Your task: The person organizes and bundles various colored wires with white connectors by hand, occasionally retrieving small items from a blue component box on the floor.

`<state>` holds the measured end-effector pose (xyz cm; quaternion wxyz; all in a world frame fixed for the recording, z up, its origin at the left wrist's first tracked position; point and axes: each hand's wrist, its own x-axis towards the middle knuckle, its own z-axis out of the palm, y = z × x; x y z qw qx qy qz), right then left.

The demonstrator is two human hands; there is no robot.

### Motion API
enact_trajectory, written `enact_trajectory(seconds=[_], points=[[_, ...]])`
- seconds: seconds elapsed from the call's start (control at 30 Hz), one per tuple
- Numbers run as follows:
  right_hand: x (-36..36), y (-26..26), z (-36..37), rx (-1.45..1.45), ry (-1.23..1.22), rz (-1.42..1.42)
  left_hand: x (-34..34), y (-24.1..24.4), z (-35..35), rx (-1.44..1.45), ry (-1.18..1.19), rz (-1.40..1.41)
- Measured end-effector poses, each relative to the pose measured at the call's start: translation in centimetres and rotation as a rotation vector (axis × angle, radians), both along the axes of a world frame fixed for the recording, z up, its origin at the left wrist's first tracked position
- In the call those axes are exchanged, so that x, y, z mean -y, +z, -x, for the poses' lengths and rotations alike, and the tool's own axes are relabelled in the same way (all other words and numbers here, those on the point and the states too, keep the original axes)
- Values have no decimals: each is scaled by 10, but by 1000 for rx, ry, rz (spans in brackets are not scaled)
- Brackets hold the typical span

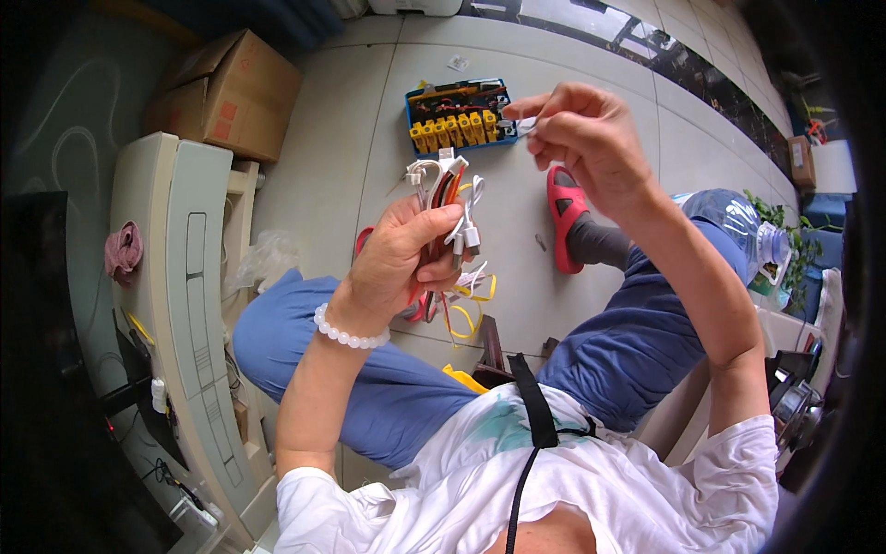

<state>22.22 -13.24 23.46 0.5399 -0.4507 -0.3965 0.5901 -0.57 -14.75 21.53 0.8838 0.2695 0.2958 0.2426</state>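
My left hand [415, 253] is closed around a bundle of cables [443, 183] in the middle of the view. White USB cables [473, 204], red, black and orange wires stand out above the fist. Loose white and yellow wire ends [477, 305] hang below it. Further up and to the right, my right hand [588, 149] pinches a small whitish piece [527, 127], too small to identify. Just left of those fingertips, a blue tray [462, 147] rests on the floor. It contains a row of yellow blocks [453, 131], red and black wires, and small metal parts.
A cardboard box [249, 97] sits at upper left, beside a tall pale cabinet-like unit [197, 291]. A pink sandal [566, 215] is on one foot. Near the right knee stands a large clear water bottle [730, 221]. A clear plastic bag [266, 256] lies by the left knee.
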Motion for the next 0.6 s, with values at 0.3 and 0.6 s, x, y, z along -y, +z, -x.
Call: enact_trajectory(seconds=[0.3,0.6], points=[[2,2,-12,-232,232,158,-3,-6,1,-89,80,31],[6,-13,0,-504,368,379,-4,-7,-1,-107,68,11]])
